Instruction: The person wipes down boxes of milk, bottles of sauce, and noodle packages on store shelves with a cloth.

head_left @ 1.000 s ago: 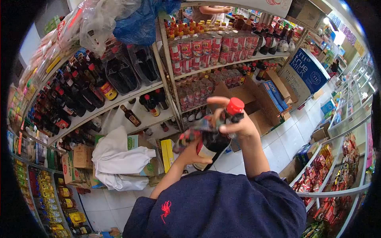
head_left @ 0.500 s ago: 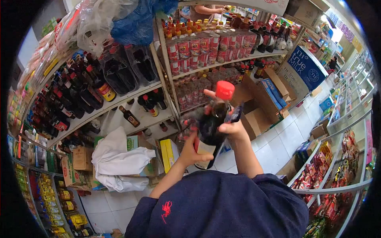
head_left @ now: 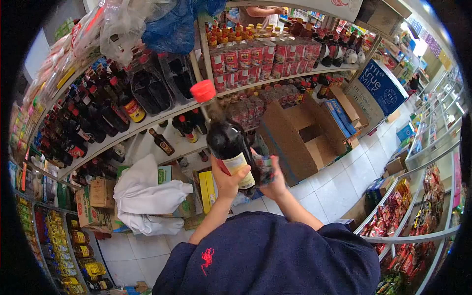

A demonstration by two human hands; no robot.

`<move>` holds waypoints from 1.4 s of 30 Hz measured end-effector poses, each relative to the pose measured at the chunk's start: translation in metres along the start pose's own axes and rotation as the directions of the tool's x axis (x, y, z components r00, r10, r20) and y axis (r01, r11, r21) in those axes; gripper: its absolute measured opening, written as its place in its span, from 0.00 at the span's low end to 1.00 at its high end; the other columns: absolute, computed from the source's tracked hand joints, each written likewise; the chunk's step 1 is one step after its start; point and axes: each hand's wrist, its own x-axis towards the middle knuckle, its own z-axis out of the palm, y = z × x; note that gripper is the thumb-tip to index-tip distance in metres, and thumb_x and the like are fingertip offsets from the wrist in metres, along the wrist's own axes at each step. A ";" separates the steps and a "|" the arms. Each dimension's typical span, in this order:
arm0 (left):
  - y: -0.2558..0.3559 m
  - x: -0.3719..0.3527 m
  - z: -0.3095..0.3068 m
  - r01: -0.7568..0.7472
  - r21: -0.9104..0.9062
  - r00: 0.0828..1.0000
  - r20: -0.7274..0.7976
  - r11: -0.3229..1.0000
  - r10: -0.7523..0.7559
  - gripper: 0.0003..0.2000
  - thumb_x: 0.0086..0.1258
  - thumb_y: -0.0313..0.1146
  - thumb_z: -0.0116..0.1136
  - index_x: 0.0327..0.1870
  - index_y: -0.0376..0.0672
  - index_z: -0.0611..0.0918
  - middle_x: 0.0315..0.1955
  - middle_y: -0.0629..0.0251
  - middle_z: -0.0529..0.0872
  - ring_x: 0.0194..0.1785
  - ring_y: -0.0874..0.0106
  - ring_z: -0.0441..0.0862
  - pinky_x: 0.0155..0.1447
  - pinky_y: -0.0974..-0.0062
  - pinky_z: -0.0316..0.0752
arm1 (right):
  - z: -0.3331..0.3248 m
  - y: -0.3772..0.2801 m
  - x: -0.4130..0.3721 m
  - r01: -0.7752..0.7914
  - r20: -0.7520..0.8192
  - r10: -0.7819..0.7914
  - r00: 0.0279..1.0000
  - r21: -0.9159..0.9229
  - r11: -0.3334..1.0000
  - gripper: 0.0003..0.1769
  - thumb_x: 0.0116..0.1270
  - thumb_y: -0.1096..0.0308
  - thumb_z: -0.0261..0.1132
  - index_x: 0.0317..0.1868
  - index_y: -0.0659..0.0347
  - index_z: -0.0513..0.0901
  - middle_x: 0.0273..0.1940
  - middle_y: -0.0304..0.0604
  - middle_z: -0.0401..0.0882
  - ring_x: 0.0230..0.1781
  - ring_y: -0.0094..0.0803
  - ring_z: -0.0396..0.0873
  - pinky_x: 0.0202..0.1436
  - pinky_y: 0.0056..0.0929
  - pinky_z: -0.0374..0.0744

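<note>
A dark bottle (head_left: pixel 227 142) with a red cap and a pale label tilts up and to the left in front of me. My left hand (head_left: pixel 227 179) is wrapped round its lower part, thumb across the label. Just right of the bottle, my right hand (head_left: pixel 274 181) has closed fingers on a dark, partly clear bundle (head_left: pixel 263 168), blurred and too unclear to name. The bundle lies against or close beside the bottle's base; whether they touch is hard to tell.
Dark bottles (head_left: pixel 132 108) line the left shelf, with red-labelled packs (head_left: pixel 246 56) on the shelf ahead. An open cardboard box (head_left: pixel 285 132) stands ahead right. A white cloth (head_left: pixel 147 196) covers boxes at left. Glass cases (head_left: pixel 418 236) run along the right. Another person's arm (head_left: pixel 263 11) shows beyond the shelf.
The bottle has moved left and now leans left. My right hand has come down from the bottle's upper part to beside its base, with the dark bundle.
</note>
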 end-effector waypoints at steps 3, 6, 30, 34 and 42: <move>-0.002 -0.007 0.005 -0.032 -0.057 0.999 -0.036 0.998 0.030 0.34 0.42 0.31 0.71 0.52 0.41 0.64 0.43 0.64 0.73 0.46 0.72 0.73 0.52 0.74 0.67 | -0.005 0.017 -0.002 -0.074 -0.083 0.082 0.993 0.093 0.993 0.38 0.60 0.35 0.43 0.59 0.56 0.66 0.58 0.44 0.67 0.58 0.37 0.65 0.60 0.38 0.63; -0.013 -0.012 0.001 -0.069 0.004 0.998 0.013 0.998 0.069 0.35 0.40 0.33 0.72 0.51 0.39 0.64 0.42 0.64 0.73 0.45 0.73 0.73 0.52 0.74 0.67 | -0.005 0.023 0.003 -0.194 -0.014 0.227 0.974 0.471 0.861 0.35 0.60 0.37 0.47 0.58 0.54 0.68 0.58 0.44 0.67 0.59 0.39 0.64 0.61 0.40 0.62; 0.095 0.033 -0.014 -0.230 -0.219 0.972 -0.004 0.948 0.234 0.19 0.60 0.43 0.57 0.45 0.40 0.70 0.34 0.61 0.76 0.35 0.68 0.76 0.45 0.68 0.72 | -0.035 0.027 -0.004 0.014 -0.166 0.030 0.986 0.259 0.966 0.27 0.59 0.55 0.54 0.56 0.59 0.68 0.54 0.47 0.71 0.55 0.39 0.68 0.60 0.40 0.64; 0.094 0.041 -0.012 -0.073 -0.373 0.936 -0.347 0.925 -0.066 0.07 0.63 0.38 0.54 0.32 0.47 0.71 0.21 0.72 0.68 0.24 0.77 0.67 0.35 0.71 0.69 | -0.047 0.036 -0.010 0.200 -0.274 -0.205 0.939 -0.049 0.979 0.29 0.58 0.55 0.55 0.57 0.64 0.66 0.54 0.46 0.70 0.57 0.37 0.66 0.62 0.35 0.61; 0.098 0.037 -0.023 -0.018 -0.628 0.997 0.042 0.778 0.057 0.18 0.68 0.45 0.41 0.17 0.49 0.65 0.09 0.72 0.62 0.12 0.77 0.57 0.25 0.74 0.60 | -0.026 -0.029 -0.005 0.453 0.278 -0.449 0.850 -0.821 0.349 0.37 0.48 0.41 0.63 0.48 0.66 0.73 0.49 0.51 0.72 0.52 0.42 0.70 0.56 0.37 0.65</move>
